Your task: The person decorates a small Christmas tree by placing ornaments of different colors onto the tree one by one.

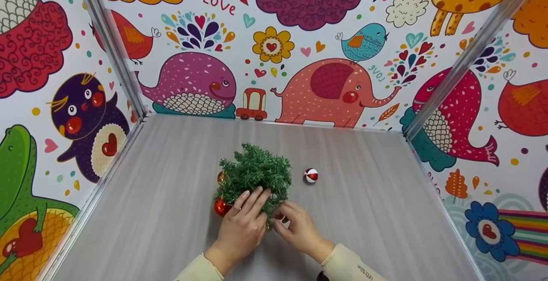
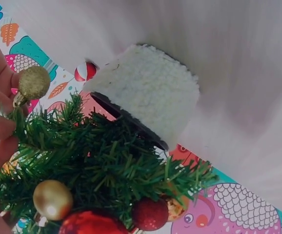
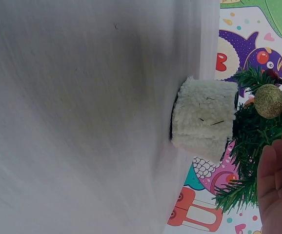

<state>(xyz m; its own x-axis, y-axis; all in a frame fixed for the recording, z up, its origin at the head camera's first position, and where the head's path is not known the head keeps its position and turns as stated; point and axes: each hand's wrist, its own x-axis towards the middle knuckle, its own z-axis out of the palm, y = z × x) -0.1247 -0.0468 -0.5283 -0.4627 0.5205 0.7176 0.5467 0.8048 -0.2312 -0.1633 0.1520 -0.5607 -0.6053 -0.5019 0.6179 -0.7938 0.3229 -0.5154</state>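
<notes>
A small green artificial Christmas tree (image 1: 254,167) stands in front of me, its base (image 2: 146,87) wrapped in white fleecy cloth. My left hand (image 1: 244,226) rests its extended fingers on the near branches; its thumb is hidden. With thumb and fingertips, my right hand (image 1: 302,231) pinches at the top of a gold glitter bauble (image 2: 34,82), against a branch tip. Whether it grips the branch too, I cannot tell. Other ornaments hang on the tree: a shiny red bauble (image 1: 221,207), a smooth gold bauble (image 2: 53,199) and a dark red glitter bauble (image 2: 151,213).
To the right of the tree, a red-and-white striped bauble (image 1: 311,175) lies on the grey wood-patterned tabletop (image 1: 364,212). Walls printed with cartoon animals (image 1: 334,92) enclose the table at the back and both sides, with metal strips (image 1: 113,49) at the corners.
</notes>
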